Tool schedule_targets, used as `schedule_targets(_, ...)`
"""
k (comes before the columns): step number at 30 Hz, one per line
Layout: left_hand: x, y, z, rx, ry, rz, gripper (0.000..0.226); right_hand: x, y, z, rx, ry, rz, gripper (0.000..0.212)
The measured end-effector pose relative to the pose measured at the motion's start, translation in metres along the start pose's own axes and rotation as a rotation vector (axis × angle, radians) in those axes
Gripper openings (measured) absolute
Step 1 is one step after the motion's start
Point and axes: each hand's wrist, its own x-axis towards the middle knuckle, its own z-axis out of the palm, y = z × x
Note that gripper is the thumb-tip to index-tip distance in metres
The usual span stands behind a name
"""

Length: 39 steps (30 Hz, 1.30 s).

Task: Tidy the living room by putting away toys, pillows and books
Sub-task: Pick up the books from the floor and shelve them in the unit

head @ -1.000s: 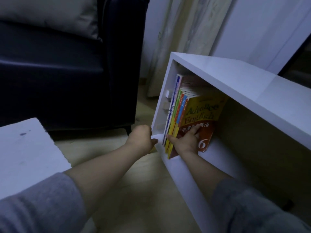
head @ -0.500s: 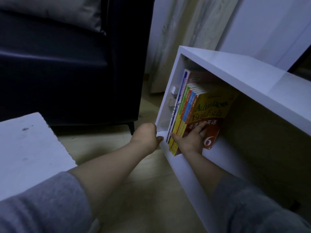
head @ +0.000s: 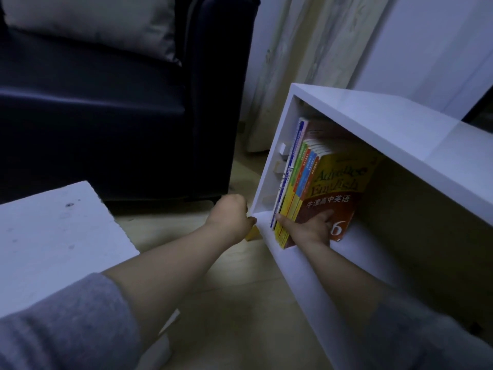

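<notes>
Head view. The books (head: pixel 324 182), a bundle of several thin volumes with a yellow-and-red English textbook outermost, stand at the left end of the shelf (head: pixel 373 121), close to its left wall and leaning to the right. Their lower front corner sits at the front edge of the bottom board.

The right hand (head: pixel 309 228) clasps the bundle at its lower end, thumb across the spines and fingers spread on the outer cover. This hold appears meant to keep the volumes together and stop them fanning out while they are squared up.

The left hand (head: pixel 232 218) is clenched at the front left corner of the bottom board, probably to steady the shelf. Whether it grips the board or the small yellow piece (head: pixel 252 234) just below it cannot be told.

The pillow (head: pixel 88 20) lies on the sofa (head: pixel 106 108), well apart. A white tabletop (head: pixel 53 231) shows at the left.
</notes>
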Motion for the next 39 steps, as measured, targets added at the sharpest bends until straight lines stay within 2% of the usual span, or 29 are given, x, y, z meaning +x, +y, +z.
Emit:
schedule_targets(4, -0.014, -0.004, -0.017, -0.029, 0.031, -0.039, 0.022, -0.014, -0.009, -0.016, -0.006, -0.005, -0.080, 0.053)
schedule_targets(6, -0.026, -0.008, -0.031, -0.071, 0.062, -0.063, 0.020, -0.025, -0.021, -0.022, 0.056, -0.056, -0.152, 0.038)
schedule_targets(9, -0.051, -0.020, -0.054, -0.115, 0.097, -0.048, 0.020, -0.057, -0.037, -0.017, 0.187, -0.206, -0.266, 0.032)
schedule_targets(12, -0.082, -0.037, -0.083, -0.141, 0.146, -0.105, 0.022, -0.094, -0.053, -0.003, 0.255, -0.320, -0.429, 0.025)
schedule_targets(17, -0.151, -0.080, -0.128, -0.144, 0.274, -0.276, 0.023, -0.158, -0.095, 0.018, 0.250, -0.533, -0.609, 0.025)
schedule_targets(23, -0.273, -0.129, -0.180, -0.051, 0.396, -0.495, 0.025, -0.274, -0.133, 0.053, 0.218, -0.850, -0.833, 0.018)
schedule_targets(26, -0.311, -0.149, -0.183, 0.011, 0.394, -0.556, 0.025, -0.306, -0.139, 0.061, 0.182, -0.933, -0.955, 0.017)
schedule_targets(27, -0.361, -0.166, -0.188, 0.026, 0.404, -0.621, 0.024, -0.352, -0.135, 0.073, 0.154, -1.015, -0.990, 0.016)
schedule_targets(31, -0.422, -0.198, -0.191, 0.032, 0.379, -0.676, 0.016, -0.402, -0.123, 0.086, 0.039, -1.093, -1.073, 0.014)
schedule_targets(35, -0.493, -0.243, -0.189, 0.027, 0.335, -0.737, 0.024, -0.468, -0.116, 0.105, -0.116, -1.076, -1.268, 0.016)
schedule_targets(39, -0.561, -0.292, -0.179, -0.029, 0.326, -0.768, 0.027, -0.540, -0.105, 0.127, -0.271, -1.087, -1.383, 0.019)
